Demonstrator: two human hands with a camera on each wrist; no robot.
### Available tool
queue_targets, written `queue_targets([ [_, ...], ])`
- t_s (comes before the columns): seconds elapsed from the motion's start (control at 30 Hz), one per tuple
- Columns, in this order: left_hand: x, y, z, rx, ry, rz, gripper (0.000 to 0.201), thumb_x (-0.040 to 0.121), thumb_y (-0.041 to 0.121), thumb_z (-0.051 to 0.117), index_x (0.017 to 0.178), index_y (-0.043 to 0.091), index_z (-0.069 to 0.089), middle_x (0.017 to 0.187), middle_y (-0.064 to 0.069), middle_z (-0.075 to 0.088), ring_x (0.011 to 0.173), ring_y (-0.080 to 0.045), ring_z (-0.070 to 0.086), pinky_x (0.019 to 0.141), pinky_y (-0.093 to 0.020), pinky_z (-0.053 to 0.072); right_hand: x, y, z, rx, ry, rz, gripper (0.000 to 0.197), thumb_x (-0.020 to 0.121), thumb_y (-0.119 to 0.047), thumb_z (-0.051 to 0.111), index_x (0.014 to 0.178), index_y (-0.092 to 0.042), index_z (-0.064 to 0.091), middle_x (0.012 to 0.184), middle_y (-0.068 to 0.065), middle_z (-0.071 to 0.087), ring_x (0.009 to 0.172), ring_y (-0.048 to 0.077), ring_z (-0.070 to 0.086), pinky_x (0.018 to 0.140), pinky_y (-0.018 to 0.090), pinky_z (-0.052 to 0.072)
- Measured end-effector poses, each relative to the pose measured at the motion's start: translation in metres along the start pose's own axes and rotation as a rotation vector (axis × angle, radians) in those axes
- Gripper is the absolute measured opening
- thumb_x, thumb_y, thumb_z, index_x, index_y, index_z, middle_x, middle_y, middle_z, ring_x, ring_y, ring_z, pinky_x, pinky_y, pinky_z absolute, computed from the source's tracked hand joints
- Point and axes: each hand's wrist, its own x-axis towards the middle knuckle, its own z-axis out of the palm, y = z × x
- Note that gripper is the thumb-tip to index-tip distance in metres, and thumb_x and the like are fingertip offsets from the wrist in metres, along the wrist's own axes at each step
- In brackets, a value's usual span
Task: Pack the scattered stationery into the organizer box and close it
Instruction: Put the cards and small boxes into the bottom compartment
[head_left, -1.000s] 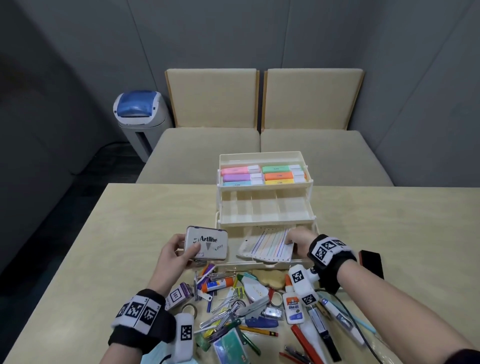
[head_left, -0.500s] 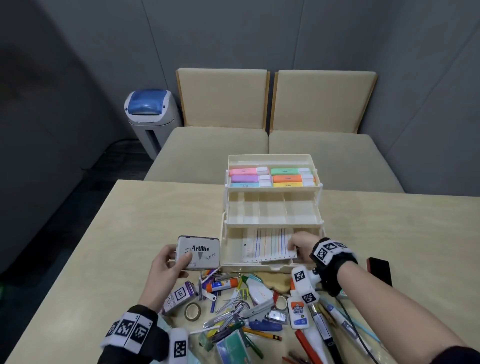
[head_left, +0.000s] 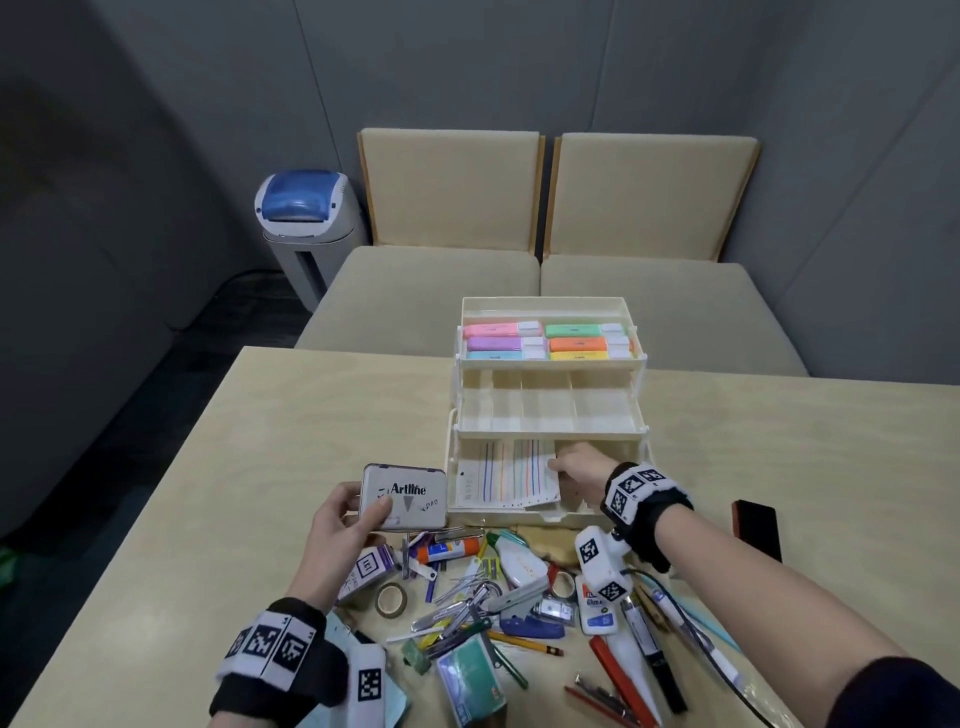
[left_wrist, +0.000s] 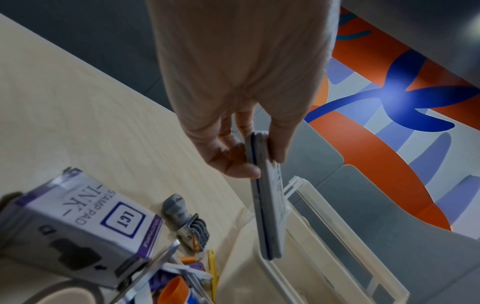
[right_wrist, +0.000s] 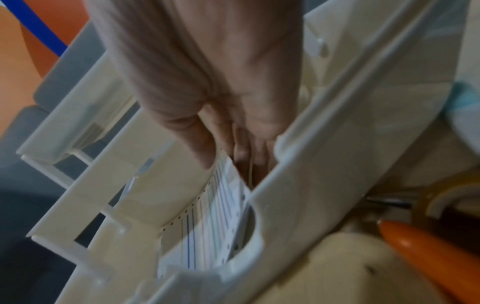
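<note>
- Organizer box (head_left: 548, 434) near the counter's (head_left: 291, 447) far edge, fanned open in 3 tiers: highlighters (head_left: 550, 341) in the top tray, middle tray bare, ruled sheets (head_left: 506, 475) lying in the bottom compartment.
- Right hand (head_left: 576, 467) down in that bottom compartment, fingertips (right_wrist: 207, 156) pressing on the sheets' right edge; whether pinching or only pushing, cannot tell.
- Left hand (head_left: 340, 522) just beside the box's front left corner, grip pinched on the Artline stamp pad (head_left: 404, 498): thumb on the printed face, fingers behind.
- Remaining stationery heaped along the near edge, not yet packed: ink box (head_left: 363, 571), tape roll (head_left: 390, 599), glue bottle (head_left: 597, 608), pens, clips.
- Step in hand, judged: bedding the sheets flat, then the pad in beside or on top.
- Best done by sliding the sheets hard against the left wall, flat on the floor, no curled corner.
- Then right hand clear before lowering the pad, flat, lid up.
- Risk: a buckled sheet or a tilted pad likely fouling the middle tray on closing.
</note>
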Motion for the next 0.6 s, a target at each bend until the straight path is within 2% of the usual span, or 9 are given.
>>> queue_targets([
  [0.07, -0.002, -0.001, 0.003, 0.002, -0.015, -0.004, 0.018, 0.089, 0.014, 0.064, 0.105, 0.009, 0.058, 0.101, -0.018, 0.067, 0.082, -0.032, 0.069, 0.070, -0.043, 0.058, -0.024, -0.001, -0.002, -0.135, 0.045, -0.071, 0.037, 0.099, -0.016, 0.045, 0.131, 0.002, 0.049, 0.131, 0.015, 0.054, 0.121, 0.030, 0.051, 0.102, 0.036, 0.040],
  [0.13, -0.004, -0.001, 0.008, 0.000, -0.031, -0.004, 0.018, 0.089, 0.015, 0.064, 0.104, 0.010, 0.058, 0.100, -0.017, 0.068, 0.084, -0.035, 0.068, 0.072, -0.047, 0.057, -0.044, 0.005, -0.004, -0.188, 0.121, -0.208, 0.041, 0.100, -0.017, 0.042, 0.139, -0.003, 0.043, 0.142, 0.011, 0.047, 0.131, 0.025, 0.044, 0.105, 0.031, 0.036],
  [0.2, -0.005, 0.000, 0.015, -0.002, -0.039, 0.011, 0.018, 0.090, 0.016, 0.063, 0.105, 0.008, 0.058, 0.097, -0.013, 0.068, 0.079, -0.025, 0.068, 0.065, -0.037, 0.058, -0.063, 0.016, -0.005, -0.172, 0.213, -0.352, 0.035, 0.099, -0.015, 0.043, 0.133, -0.010, 0.052, 0.137, 0.006, 0.052, 0.120, 0.016, 0.052, 0.096, 0.021, 0.043],
  [0.27, -0.006, 0.001, 0.022, -0.015, -0.045, 0.020, 0.018, 0.091, 0.016, 0.061, 0.106, 0.006, 0.058, 0.093, -0.009, 0.067, 0.072, -0.014, 0.066, 0.057, -0.022, 0.054, -0.080, 0.033, -0.001, -0.206, 0.287, -0.444, 0.024, 0.097, -0.013, 0.046, 0.114, -0.017, 0.063, 0.119, 0.000, 0.059, 0.101, 0.009, 0.056, 0.082, 0.015, 0.045],
  [0.33, -0.009, 0.002, 0.030, -0.041, -0.051, 0.025, 0.017, 0.091, 0.015, 0.061, 0.104, 0.005, 0.058, 0.092, -0.008, 0.067, 0.070, -0.012, 0.066, 0.054, -0.018, 0.052, -0.093, 0.054, 0.009, -0.329, 0.258, -0.494, 0.018, 0.095, -0.013, 0.048, 0.100, -0.020, 0.063, 0.107, -0.005, 0.058, 0.097, 0.009, 0.056, 0.087, 0.022, 0.046],
  [0.4, -0.012, 0.004, 0.036, -0.065, -0.059, 0.027, 0.013, 0.091, 0.014, 0.060, 0.102, 0.006, 0.058, 0.090, -0.007, 0.069, 0.066, -0.009, 0.067, 0.053, -0.019, 0.053, -0.102, 0.078, 0.024, -0.536, 0.181, -0.514, 0.019, 0.094, -0.016, 0.047, 0.105, -0.021, 0.060, 0.106, -0.007, 0.053, 0.105, 0.013, 0.053, 0.095, 0.031, 0.044],
  [0.5, -0.018, 0.006, 0.040, -0.071, -0.076, 0.046, 0.011, 0.091, 0.014, 0.060, 0.100, 0.008, 0.059, 0.090, -0.007, 0.069, 0.066, -0.006, 0.067, 0.056, -0.021, 0.054, -0.103, 0.113, 0.042, -0.860, 0.133, -0.452, 0.039, 0.092, -0.026, 0.046, 0.130, -0.025, 0.047, 0.134, 0.004, 0.039, 0.128, 0.024, 0.034, 0.107, 0.042, 0.031],
  [0.53, -0.021, 0.007, 0.039, -0.067, -0.076, 0.056, 0.011, 0.091, 0.014, 0.060, 0.100, 0.008, 0.059, 0.089, -0.006, 0.069, 0.065, -0.004, 0.067, 0.056, -0.020, 0.053, -0.103, 0.121, 0.047, -0.911, 0.133, -0.428, 0.041, 0.092, -0.028, 0.046, 0.133, -0.025, 0.044, 0.143, 0.007, 0.032, 0.133, 0.027, 0.028, 0.110, 0.046, 0.028],
  [0.6, -0.026, 0.008, 0.035, -0.071, -0.061, 0.060, 0.009, 0.092, 0.013, 0.060, 0.099, 0.008, 0.058, 0.086, -0.005, 0.067, 0.061, -0.003, 0.066, 0.052, -0.018, 0.052, -0.105, 0.125, 0.052, -0.968, 0.181, -0.422, 0.039, 0.093, -0.028, 0.045, 0.131, -0.022, 0.046, 0.148, 0.008, 0.028, 0.136, 0.028, 0.024, 0.110, 0.048, 0.026],
])
